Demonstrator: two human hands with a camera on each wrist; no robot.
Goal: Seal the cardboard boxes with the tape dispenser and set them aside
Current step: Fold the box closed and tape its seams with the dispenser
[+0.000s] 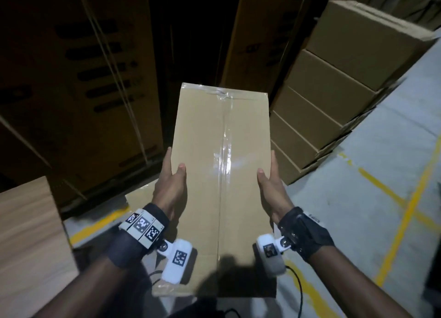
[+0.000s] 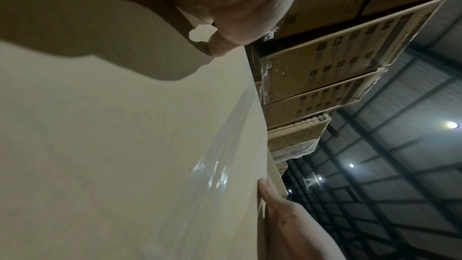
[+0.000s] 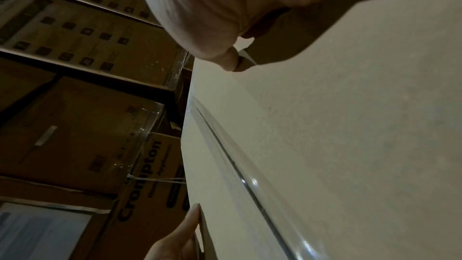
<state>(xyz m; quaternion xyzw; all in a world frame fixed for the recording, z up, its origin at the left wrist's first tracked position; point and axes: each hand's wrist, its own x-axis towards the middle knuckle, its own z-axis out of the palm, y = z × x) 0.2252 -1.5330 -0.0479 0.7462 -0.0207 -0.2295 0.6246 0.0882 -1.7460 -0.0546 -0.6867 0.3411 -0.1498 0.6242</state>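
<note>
A long brown cardboard box (image 1: 200,136) is held up in front of me, its top seam covered by a strip of clear tape (image 1: 225,155) that also wraps the far edge. My left hand (image 1: 170,186) grips its left side, thumb on top and fingers down the side. My right hand (image 1: 270,186) grips the right side the same way. In the left wrist view the box (image 2: 112,145) fills the frame, with the tape (image 2: 212,175) glinting and my right hand (image 2: 287,215) at the far edge. The right wrist view shows the box (image 3: 350,126) and my left hand (image 3: 180,234). No tape dispenser is in view.
A stack of plain sealed boxes (image 1: 334,91) rises at the right on the grey floor with yellow lines (image 1: 403,222). Large dark printed cartons (image 1: 83,79) stand ahead and left. A wooden tabletop (image 1: 26,246) lies at the lower left. Flat cardboard (image 1: 140,196) lies under the held box.
</note>
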